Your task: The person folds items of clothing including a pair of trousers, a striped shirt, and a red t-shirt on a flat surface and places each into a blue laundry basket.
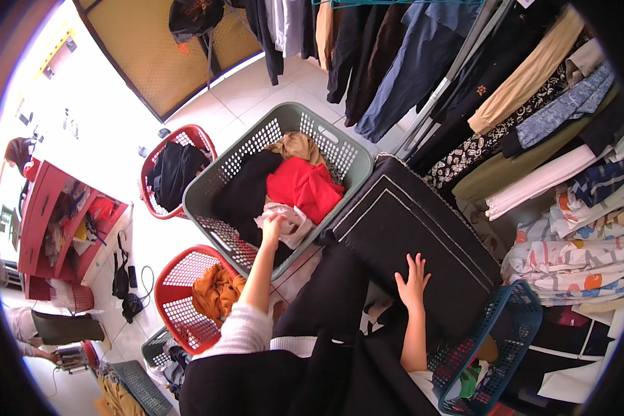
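Note:
My left hand (274,229) reaches into a large grey-green plastic laundry basket (229,166), its fingers closed on a bunched pale pink cloth (295,231). A red garment (304,187), a tan cloth (297,147) and black clothing (244,184) lie in the same basket. On the right, my right hand (414,283) rests with fingers spread on a black cloth (395,223) with pale trim lines. That cloth lies over a flat surface; what is underneath is hidden.
Red baskets with dark clothes (179,174) and an orange cloth (216,291) stand left. A blue basket (520,322) is at right. Clothes hang from a metal rack (439,96). A person's arm (41,354) reaches to an iron (75,357) at lower left, near a pink cabinet (44,208).

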Demonstrator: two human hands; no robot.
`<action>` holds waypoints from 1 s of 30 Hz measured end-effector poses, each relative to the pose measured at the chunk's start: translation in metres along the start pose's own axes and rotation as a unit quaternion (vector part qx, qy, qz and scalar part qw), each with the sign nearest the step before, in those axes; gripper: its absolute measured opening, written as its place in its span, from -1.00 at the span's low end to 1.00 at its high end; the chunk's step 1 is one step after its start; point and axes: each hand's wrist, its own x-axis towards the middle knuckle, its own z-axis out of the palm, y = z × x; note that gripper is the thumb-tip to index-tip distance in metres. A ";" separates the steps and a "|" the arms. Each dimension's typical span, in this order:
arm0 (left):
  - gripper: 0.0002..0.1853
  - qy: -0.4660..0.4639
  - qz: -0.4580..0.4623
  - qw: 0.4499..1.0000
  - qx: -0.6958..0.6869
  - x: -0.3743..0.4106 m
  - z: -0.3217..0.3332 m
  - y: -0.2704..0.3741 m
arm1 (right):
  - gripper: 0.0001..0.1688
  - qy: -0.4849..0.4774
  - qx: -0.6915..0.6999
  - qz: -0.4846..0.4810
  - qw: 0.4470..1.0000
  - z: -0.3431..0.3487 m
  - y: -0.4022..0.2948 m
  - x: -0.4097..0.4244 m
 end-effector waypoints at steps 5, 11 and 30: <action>-0.86 -0.318 -0.022 0.943 -0.098 -0.158 0.087 0.151 | -0.24 0.036 0.261 -0.107 0.959 0.000 -0.071 -0.012; -0.67 -0.440 0.361 0.822 0.019 -0.224 0.139 0.201 | -0.79 0.180 0.327 0.070 0.925 -0.059 -0.084 -0.014; -0.84 -0.180 0.405 0.812 0.379 -0.127 0.114 0.077 | -0.27 0.477 -0.080 0.250 0.839 -0.290 0.239 -0.172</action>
